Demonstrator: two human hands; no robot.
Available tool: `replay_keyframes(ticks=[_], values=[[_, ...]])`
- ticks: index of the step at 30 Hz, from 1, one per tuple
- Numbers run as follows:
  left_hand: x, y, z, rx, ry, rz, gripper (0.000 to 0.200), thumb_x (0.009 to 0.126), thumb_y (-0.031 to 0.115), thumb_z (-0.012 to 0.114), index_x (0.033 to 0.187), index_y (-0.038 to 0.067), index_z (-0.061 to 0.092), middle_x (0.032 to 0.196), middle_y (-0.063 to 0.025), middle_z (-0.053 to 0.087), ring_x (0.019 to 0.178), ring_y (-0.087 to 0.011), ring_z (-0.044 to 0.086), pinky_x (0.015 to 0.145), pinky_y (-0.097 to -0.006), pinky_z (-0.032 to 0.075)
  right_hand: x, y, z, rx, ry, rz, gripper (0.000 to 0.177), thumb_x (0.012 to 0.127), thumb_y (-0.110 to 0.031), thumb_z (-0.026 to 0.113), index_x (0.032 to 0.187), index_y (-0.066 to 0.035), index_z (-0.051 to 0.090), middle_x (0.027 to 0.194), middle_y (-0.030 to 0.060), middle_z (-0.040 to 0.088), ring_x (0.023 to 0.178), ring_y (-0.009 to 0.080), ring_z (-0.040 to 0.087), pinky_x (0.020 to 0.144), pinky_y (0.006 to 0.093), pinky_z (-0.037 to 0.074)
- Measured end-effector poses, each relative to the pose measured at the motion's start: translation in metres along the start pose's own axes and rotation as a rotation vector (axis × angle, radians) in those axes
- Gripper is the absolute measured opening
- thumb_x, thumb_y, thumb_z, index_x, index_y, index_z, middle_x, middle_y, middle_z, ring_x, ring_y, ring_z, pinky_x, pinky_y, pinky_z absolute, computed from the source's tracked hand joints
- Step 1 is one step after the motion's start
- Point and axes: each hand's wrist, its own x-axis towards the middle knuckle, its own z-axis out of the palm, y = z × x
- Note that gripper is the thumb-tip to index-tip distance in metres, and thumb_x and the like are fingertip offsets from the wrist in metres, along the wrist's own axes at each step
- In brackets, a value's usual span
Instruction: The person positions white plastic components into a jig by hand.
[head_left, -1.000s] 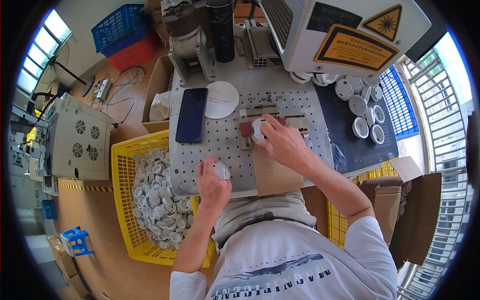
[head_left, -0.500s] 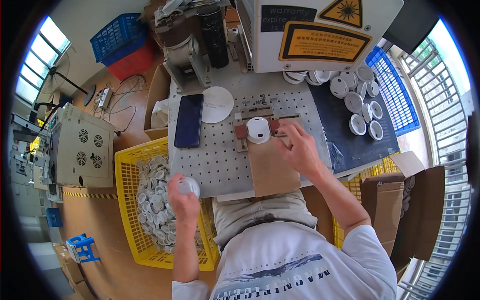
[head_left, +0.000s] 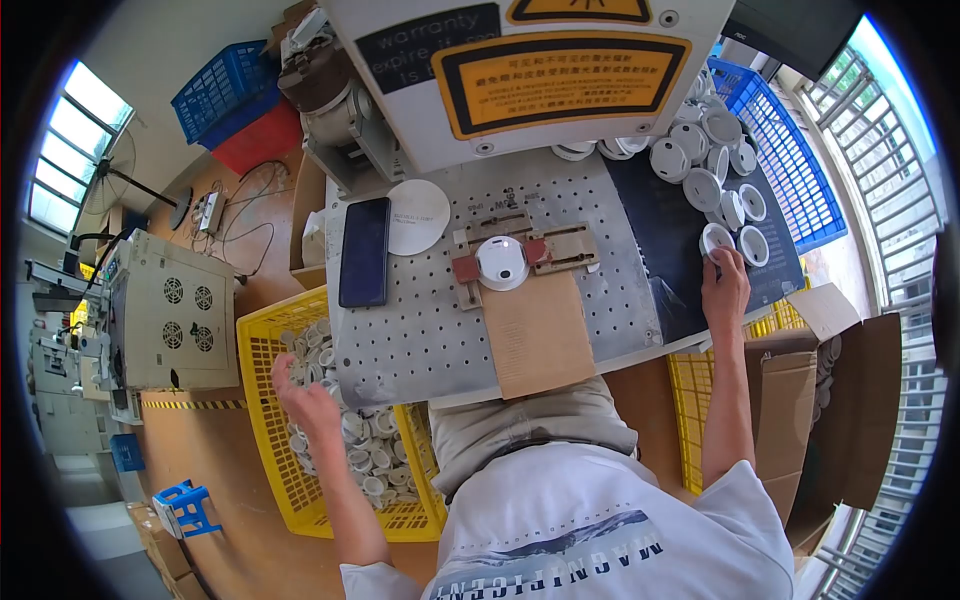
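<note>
A white cup lid sits in the fixture on the perforated metal plate, between two reddish-brown blocks. My right hand is at the dark mat on the right, its fingers closed on the edge of another white lid beside several more. Over the yellow basket, my left hand hangs with its fingers apart and no lid visible in it. Loose white lids fill the basket below that hand.
A laser machine housing with warning labels overhangs the plate. A phone and a white disc lie left of the fixture. Cardboard lies in front of it. An open carton stands at the right.
My right hand has moved from the fixture to the lids on the mat. My left hand has shifted left over the basket, and the lid it held is no longer in it.
</note>
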Motion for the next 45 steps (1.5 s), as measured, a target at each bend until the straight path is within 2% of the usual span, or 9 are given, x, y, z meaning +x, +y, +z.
replay_keyframes(ticks=[5,8,10,16,19,25,28,31,45], values=[[0.008,0.121,0.057,-0.056,-0.192,0.392,0.032,0.063,-0.011,0.052,0.094,-0.015,0.059,0.124,-0.0250,0.052,0.119,-0.0420,0.048,0.105,-0.0460,0.037,-0.002,-0.031,-0.024,0.181,0.087,-0.098,0.009,0.094,-0.008,0.062,0.100,-0.001,0.063,0.097,0.0103,0.067,0.078,0.0278,0.067,0.067,0.0360,0.052],[0.011,0.183,0.104,-0.073,-0.300,0.605,0.025,0.064,-0.010,0.058,0.087,-0.012,0.064,0.125,-0.0234,0.052,0.119,-0.0427,0.047,0.104,-0.0438,0.038,-0.016,-0.066,-0.029,0.756,-0.203,0.209,0.019,0.100,-0.018,0.059,0.096,0.000,0.063,0.069,-0.0034,0.057,0.052,0.0023,0.046,0.045,0.0225,0.033],[0.013,0.213,0.141,-0.016,-0.320,0.724,0.008,0.066,-0.004,0.064,0.072,-0.009,0.068,0.125,-0.0254,0.052,0.118,-0.0422,0.045,0.100,-0.0474,0.039,-0.021,-0.090,-0.038,1.183,-0.591,0.539,0.022,0.102,-0.022,0.055,0.092,-0.003,0.060,0.069,-0.0021,0.054,0.050,0.0036,0.044,0.041,0.0214,0.031],[-0.023,0.231,0.161,0.191,-0.585,0.859,0.011,0.069,0.005,0.066,0.068,-0.006,0.070,0.119,-0.0315,0.052,0.112,-0.0401,0.046,0.092,-0.0517,0.039,-0.031,-0.125,-0.017,1.500,-0.904,0.867,0.018,0.103,-0.020,0.052,0.095,-0.005,0.057,0.073,-0.0006,0.050,0.047,0.0046,0.042,0.038,0.0205,0.028],[-0.051,0.211,0.122,0.078,-0.576,0.847,0.011,0.067,0.001,0.065,0.072,-0.007,0.069,0.122,-0.0282,0.051,0.112,-0.0403,0.046,0.093,-0.0511,0.040,-0.028,-0.139,-0.008,1.423,-0.976,0.807,0.016,0.103,-0.018,0.051,0.102,-0.003,0.058,0.076,0.0005,0.053,0.049,0.0051,0.045,0.039,0.0206,0.031],[-0.045,0.108,0.080,0.131,-0.366,0.460,0.014,0.059,-0.006,0.064,0.073,-0.007,0.066,0.121,-0.0267,0.049,0.107,-0.0429,0.048,0.092,-0.0517,0.041,-0.018,-0.162,-0.028,0.646,-0.636,-0.227,0.040,0.089,-0.011,0.065,0.128,-0.004,0.054,0.121,0.0115,0.060,0.060,0.0162,0.057,0.058,0.0278,0.050],[-0.039,0.101,0.056,0.158,-0.295,0.493,0.025,0.059,-0.010,0.063,0.085,-0.010,0.062,0.121,-0.0220,0.049,0.108,-0.0430,0.048,0.093,-0.0478,0.042,-0.011,-0.168,-0.027,0.490,-0.815,-0.453,0.051,0.083,-0.014,0.071,0.130,-0.007,0.053,0.132,0.0161,0.055,0.070,0.0258,0.064,0.068,0.0354,0.054],[-0.039,0.099,0.059,0.161,-0.289,0.441,0.023,0.058,-0.011,0.064,0.081,-0.010,0.062,0.121,-0.0211,0.049,0.107,-0.0426,0.049,0.093,-0.0485,0.042,-0.020,-0.181,-0.016,0.182,-0.770,-0.504,0.055,0.083,-0.017,0.071,0.133,-0.006,0.049,0.137,0.0168,0.050,0.083,0.0371,0.068,0.074,0.0466,0.055],[-0.040,0.101,0.061,0.121,-0.230,0.415,0.016,0.055,-0.009,0.068,0.069,-0.009,0.061,0.121,-0.0210,0.050,0.107,-0.0427,0.050,0.091,-0.0488,0.043,-0.009,-0.222,0.002,0.354,-0.799,-0.646,0.050,0.081,-0.020,0.076,0.124,-0.007,0.054,0.131,0.0150,0.051,0.091,0.0370,0.066,0.077,0.0449,0.054]])
